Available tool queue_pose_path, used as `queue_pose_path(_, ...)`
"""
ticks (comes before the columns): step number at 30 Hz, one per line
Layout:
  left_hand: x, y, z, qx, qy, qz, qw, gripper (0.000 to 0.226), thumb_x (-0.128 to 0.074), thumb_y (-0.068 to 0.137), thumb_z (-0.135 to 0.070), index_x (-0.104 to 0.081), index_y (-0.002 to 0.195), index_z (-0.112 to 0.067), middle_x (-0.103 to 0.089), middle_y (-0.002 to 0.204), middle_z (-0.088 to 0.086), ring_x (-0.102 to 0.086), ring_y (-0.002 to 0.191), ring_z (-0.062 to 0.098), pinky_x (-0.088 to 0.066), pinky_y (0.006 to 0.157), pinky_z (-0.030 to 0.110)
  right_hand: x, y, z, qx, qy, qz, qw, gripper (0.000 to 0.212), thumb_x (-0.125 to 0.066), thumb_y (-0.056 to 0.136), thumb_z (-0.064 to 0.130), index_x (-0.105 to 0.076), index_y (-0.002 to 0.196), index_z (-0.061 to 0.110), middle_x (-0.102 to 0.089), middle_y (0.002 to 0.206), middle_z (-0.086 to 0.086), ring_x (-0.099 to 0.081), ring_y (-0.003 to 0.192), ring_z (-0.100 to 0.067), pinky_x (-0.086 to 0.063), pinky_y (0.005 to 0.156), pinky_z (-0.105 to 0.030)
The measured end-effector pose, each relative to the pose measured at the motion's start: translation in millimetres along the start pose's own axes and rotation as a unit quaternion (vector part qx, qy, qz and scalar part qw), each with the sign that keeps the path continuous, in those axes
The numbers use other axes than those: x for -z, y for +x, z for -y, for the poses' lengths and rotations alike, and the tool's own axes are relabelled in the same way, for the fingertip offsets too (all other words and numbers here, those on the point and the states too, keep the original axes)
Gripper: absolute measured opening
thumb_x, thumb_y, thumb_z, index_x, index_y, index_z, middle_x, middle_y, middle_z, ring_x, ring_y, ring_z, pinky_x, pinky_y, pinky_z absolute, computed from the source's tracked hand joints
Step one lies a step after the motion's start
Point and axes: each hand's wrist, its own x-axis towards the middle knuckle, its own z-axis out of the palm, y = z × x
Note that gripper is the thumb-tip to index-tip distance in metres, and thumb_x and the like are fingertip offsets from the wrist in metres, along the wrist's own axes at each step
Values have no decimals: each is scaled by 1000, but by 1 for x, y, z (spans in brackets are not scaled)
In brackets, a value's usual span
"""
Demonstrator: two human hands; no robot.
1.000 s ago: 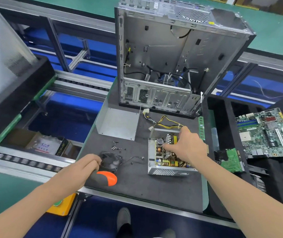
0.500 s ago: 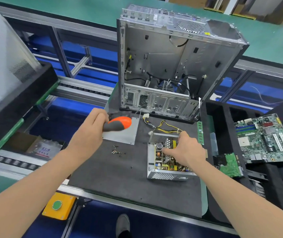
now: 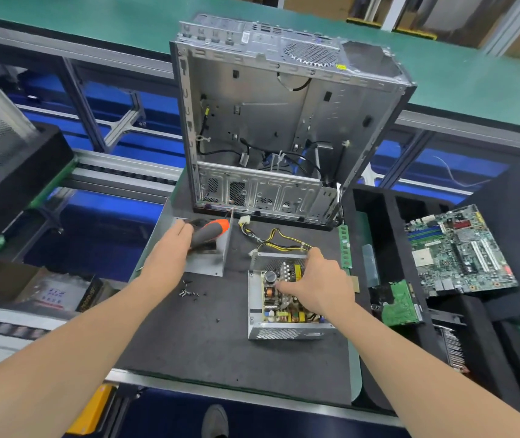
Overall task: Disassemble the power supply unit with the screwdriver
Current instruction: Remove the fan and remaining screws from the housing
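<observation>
Left hand [image 3: 170, 248] holds screwdriver [image 3: 209, 230], right hand [image 3: 318, 286] — atop PSU [image 3: 271, 331]

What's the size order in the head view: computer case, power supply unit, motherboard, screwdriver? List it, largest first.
1. computer case
2. power supply unit and motherboard, too alike to rank
3. screwdriver

I count one power supply unit [image 3: 284, 333], and I place everything else from it. Behind it stands one computer case [image 3: 284, 105]. To its left are one screwdriver [image 3: 209, 230], one bent metal cover [image 3: 208, 263], and one small heap of loose screws [image 3: 189, 292], too tiny to number. To its right are one RAM stick [image 3: 344, 248], one hard drive [image 3: 400, 303] and one motherboard [image 3: 457, 251]. Two hands are mine: one left hand [image 3: 170, 251], one right hand [image 3: 318, 286].
</observation>
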Motion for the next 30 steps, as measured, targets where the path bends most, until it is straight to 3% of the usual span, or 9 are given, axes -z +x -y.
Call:
queue_pose_path(3,-4,-6,4,0,3,15,1000,29,-48,95,17,-58,117,0,-55,123,21,-60,104,38,-46,82,43,-1,0,-2,3,-5,-9,1000,80,-65,67,85,-41,106,19,-64,89,-2,-67,87,-31,-47,65,-36)
queue_pose_path(7,-1,-2,-1,15,6,28,999,22,-53,96,14,-58,113,2,-54,121,23,-61,101,39,-51,84,48,-2,0,-4,5,-12,-14,1000,81,-60,67,89,-40,104,20,-64,86,-1,-66,83,-30,-53,67,-37)
queue_pose_path(9,3,-3,-7,1,4,4,1000,8,-59,98,1,-57,106,0,-52,113,20,-57,95,34,-49,84,45,-1,0,-4,7,-11,-13,1000,81,-60,67,89,-40,104,20,-64,87,-2,-66,83,-30,-54,68,-37)
queue_pose_path(11,10,-12,-12,-38,12,-18,999,15,-64,99,-18,-52,96,-10,-47,102,8,-49,87,27,-40,75,39,-1,0,-4,9,-8,-13,1000,81,-61,67,88,-40,105,20,-64,87,-2,-67,83,-30,-55,68,-37)
queue_pose_path(15,16,-43,-10,-124,47,54,990,23,-44,107,-44,-33,93,-29,-34,95,-7,-37,74,18,-29,63,37,-2,0,-5,12,-6,-17,1000,79,-63,67,86,-40,103,19,-64,87,-2,-67,83,-30,-52,67,-36)
queue_pose_path(17,15,-55,0,-163,85,104,977,23,-38,109,-47,-38,97,-27,-35,97,-8,-38,75,17,-30,67,35,-3,1,-6,14,-8,-19,1000,79,-64,67,86,-40,102,19,-64,87,-1,-66,84,-31,-49,66,-35)
queue_pose_path(21,16,-72,23,-218,86,128,964,23,-56,108,-33,-61,124,-17,-54,112,-2,-57,95,23,-44,82,33,-4,1,-6,15,-6,-18,1000,79,-62,65,87,-39,100,20,-62,85,-1,-65,83,-31,-49,66,-36)
queue_pose_path(25,12,-87,29,-221,116,153,956,35,-52,109,-39,-56,140,-23,-58,125,-4,-58,109,20,-44,98,32,-3,1,-6,15,1,-13,1000,80,-62,63,86,-40,100,19,-61,83,-1,-66,82,-32,-55,69,-39)
queue_pose_path(30,5,-103,35,-187,140,159,959,29,-52,107,-43,-60,127,-21,-53,121,-2,-56,107,23,-44,96,36,-2,0,-5,14,7,-9,1000,79,-66,65,82,-41,104,18,-61,85,-1,-66,83,-31,-58,74,-41)
